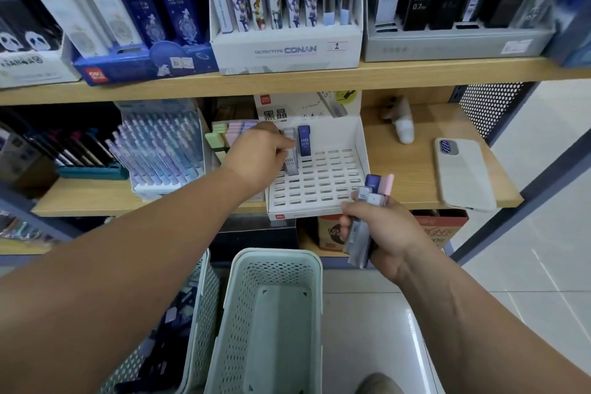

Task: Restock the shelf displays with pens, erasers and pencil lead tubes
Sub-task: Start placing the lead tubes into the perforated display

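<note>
A white slotted display tray [323, 184] for pencil lead tubes stands on the middle shelf. One dark blue lead tube [303, 141] stands upright in its back row. My left hand [257, 158] pinches a grey lead tube [290, 157] at the slot just left of the blue one. My right hand [380, 233] grips a bundle of several lead tubes [367, 217], blue, pink and grey, in front of the tray's near right corner. Pastel erasers [224, 134] sit left of the tray, and a box of pens [160, 144] is further left.
Two pale green perforated baskets stand on the floor below: the near one [271, 323] looks bare inside, the left one [179, 313] holds dark stock. A phone in a grey case [463, 173] and a small plush toy [401, 121] lie on the shelf's right part. The upper shelf [287, 80] carries display boxes.
</note>
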{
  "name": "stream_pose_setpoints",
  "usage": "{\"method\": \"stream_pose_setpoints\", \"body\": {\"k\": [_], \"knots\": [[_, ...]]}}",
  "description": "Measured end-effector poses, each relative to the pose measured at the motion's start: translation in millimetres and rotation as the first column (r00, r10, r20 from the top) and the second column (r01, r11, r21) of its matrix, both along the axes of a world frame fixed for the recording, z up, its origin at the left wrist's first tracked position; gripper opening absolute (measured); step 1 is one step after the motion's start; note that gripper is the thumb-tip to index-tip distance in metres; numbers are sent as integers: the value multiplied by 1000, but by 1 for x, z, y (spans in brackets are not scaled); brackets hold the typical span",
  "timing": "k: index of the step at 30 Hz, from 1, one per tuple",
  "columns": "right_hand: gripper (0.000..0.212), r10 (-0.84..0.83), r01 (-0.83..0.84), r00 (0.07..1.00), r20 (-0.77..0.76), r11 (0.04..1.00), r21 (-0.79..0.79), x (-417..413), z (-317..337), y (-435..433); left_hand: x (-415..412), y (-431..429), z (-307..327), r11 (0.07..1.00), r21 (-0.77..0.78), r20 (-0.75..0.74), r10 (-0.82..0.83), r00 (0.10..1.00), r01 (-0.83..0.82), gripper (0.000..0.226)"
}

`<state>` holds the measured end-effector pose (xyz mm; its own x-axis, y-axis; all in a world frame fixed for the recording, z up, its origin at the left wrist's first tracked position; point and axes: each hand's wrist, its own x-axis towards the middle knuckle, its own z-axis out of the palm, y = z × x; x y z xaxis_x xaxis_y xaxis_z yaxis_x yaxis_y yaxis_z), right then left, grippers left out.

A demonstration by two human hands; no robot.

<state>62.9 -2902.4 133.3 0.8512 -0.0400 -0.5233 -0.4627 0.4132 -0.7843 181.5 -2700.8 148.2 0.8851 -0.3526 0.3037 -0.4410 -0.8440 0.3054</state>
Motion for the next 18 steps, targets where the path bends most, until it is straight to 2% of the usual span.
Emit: {"method": "stream_pose_setpoints", "body": {"k": [2, 4, 6, 8, 13, 16, 18], "knots": [[21, 79, -79, 996, 28, 997, 11, 1, 1, 3, -10, -3, 0, 999, -40, 82, 18, 996, -15, 31], [23, 156, -158, 985, 75, 987, 27, -1, 3, 8, -29, -11, 4, 981, -191, 52, 45, 998, -34, 27], [22, 219, -224, 969, 116, 974, 29, -3, 6, 15, -54, -23, 11, 915, -395, -194, 8, 981, -86, 10], [18, 274, -274, 950, 153, 961, -17, -4, 9, 23, -75, -33, 12, 810, -547, -425, -52, 904, -211, 8], [15, 357, -341, 912, 200, 933, -111, -7, 12, 34, -96, -32, 6, 628, -640, -622, -84, 779, -443, 12], [12, 320, -312, 929, 185, 947, -74, -8, 13, 37, -97, -26, 8, 510, -686, -689, -223, 690, -520, 12], [8, 282, -279, 946, 162, 959, -41, -7, 15, 37, -96, -21, 7, 452, -697, -698, -248, 672, -557, 9]]}}
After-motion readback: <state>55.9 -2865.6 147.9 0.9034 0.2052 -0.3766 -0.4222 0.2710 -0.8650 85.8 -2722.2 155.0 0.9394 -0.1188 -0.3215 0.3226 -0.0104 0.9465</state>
